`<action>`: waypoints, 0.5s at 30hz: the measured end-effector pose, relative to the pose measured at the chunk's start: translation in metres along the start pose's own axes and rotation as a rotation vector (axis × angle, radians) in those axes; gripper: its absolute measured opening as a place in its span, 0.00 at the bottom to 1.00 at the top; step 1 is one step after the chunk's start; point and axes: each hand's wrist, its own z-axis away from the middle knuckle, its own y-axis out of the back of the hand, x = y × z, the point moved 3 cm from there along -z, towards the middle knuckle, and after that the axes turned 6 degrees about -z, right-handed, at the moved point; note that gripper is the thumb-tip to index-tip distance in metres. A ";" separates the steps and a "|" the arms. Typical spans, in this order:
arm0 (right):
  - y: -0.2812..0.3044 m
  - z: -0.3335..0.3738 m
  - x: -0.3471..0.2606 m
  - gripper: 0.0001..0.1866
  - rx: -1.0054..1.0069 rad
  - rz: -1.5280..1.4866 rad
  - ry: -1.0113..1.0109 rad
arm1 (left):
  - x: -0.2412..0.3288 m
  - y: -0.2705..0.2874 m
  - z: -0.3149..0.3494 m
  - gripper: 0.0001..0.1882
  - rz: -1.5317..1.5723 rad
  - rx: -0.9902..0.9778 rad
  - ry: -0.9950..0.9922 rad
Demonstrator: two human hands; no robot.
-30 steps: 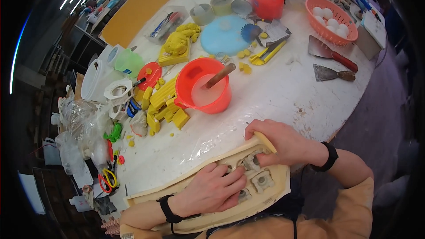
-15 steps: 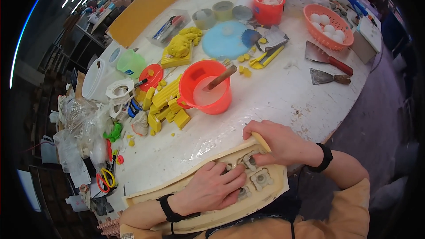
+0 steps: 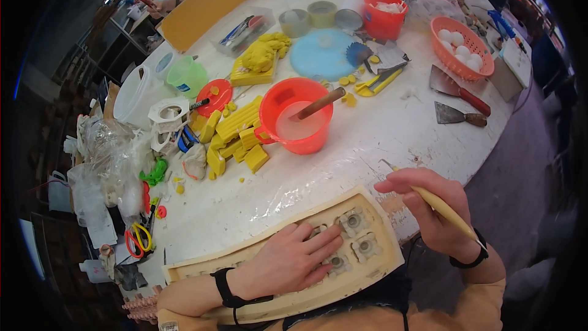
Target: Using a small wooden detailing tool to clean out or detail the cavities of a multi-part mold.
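Note:
A long cream mould (image 3: pixel 384 224) with a raised rim lies at the near edge of the table, with several square grey-stained sockets (image 3: pixel 365 247) in its right part. My left hand (image 3: pixel 291 262) rests flat across it, fingers extended and slightly apart over the sockets, holding nothing. Beyond the mould's right end, my right hand (image 3: pixel 433 224) is raised and closed around a slim modelling tool (image 3: pixel 446 209). The tool has a pale wooden handle; its thin, bent metal tip points left above the table, and the other metal end reaches back by the wrist.
A red bucket (image 3: pixel 306 142) with whitish liquid and a stick stands ahead, beside yellow clay blocks (image 3: pixel 240 124). Two scrapers (image 3: pixel 460 114) and a pink basket (image 3: pixel 459 67) of white balls lie at the right. Scissors (image 3: pixel 139 239) and plastic bags sit left. Another person is across the table.
My right hand has lifted off the mould's right end and moved right, bringing the modelling tool into plain sight. The left hand stays on the mould. The view has shifted slightly.

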 end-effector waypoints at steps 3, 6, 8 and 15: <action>-0.002 0.019 -0.022 0.19 -0.012 -0.096 -0.009 | 0.000 0.000 0.003 0.29 0.027 0.002 0.010; -0.019 0.047 -0.031 0.16 -0.030 0.007 -0.090 | 0.001 0.000 0.004 0.29 0.025 0.002 0.018; -0.035 0.058 -0.033 0.09 0.148 0.133 -0.057 | 0.003 0.000 0.004 0.29 0.022 0.001 0.019; -0.063 0.066 -0.034 0.11 0.183 0.154 -0.240 | 0.001 0.000 0.004 0.29 0.014 -0.021 0.009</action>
